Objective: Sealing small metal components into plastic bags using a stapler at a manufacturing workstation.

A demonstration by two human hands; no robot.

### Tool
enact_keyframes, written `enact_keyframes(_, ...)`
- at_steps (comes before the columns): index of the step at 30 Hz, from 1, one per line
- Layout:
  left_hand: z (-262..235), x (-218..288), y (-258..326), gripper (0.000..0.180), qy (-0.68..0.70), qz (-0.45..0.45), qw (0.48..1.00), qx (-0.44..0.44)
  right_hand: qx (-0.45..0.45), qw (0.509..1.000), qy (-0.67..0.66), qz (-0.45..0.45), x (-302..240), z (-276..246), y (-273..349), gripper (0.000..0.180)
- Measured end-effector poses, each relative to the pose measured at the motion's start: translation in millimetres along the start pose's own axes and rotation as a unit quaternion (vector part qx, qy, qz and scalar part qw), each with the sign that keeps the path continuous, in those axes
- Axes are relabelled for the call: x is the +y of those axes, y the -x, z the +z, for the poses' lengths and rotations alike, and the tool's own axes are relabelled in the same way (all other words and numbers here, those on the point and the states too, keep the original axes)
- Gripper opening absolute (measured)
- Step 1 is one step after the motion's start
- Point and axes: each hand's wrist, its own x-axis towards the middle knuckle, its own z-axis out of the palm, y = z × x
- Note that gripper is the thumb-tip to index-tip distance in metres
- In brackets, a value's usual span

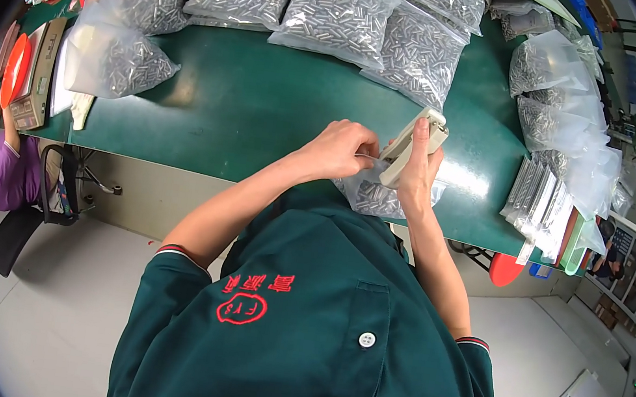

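In front of my body, at the near edge of the green table (227, 100), lies a clear plastic bag (374, 197) partly filled with small metal pins. My left hand (340, 150) is closed in a pinch on the bag's upper edge. Wrapped around a cream-coloured handheld bag sealer (398, 157) is my right hand (418, 171), its thumb lying along the upper end. The sealer is tilted over the bag, close to my left fingers. Whether its jaws touch the plastic is hard to make out.
Full bags of metal pins (337, 14) line the table's far side. More bags stand at left (124, 64) and right (558, 121). Flat packets (536, 197) and a red disc (506, 269) are at the right edge. A person in purple (7, 172) sits at far left near a scale (34, 84).
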Motion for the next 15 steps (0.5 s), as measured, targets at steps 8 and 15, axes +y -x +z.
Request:
enact_keyframes(8,3.2,-0.5,1.8,0.013,0.014,0.027,0.999,0.029,0.011,1.000,-0.005,0.009,2.8,-0.1,1.1,0.045)
enact_keyframes(15,13.6,1.8,-0.6,0.052,-0.054,-0.014,0.998,-0.011,0.017,0.999,-0.030,-0.011,4.6,2.1,1.7,0.039)
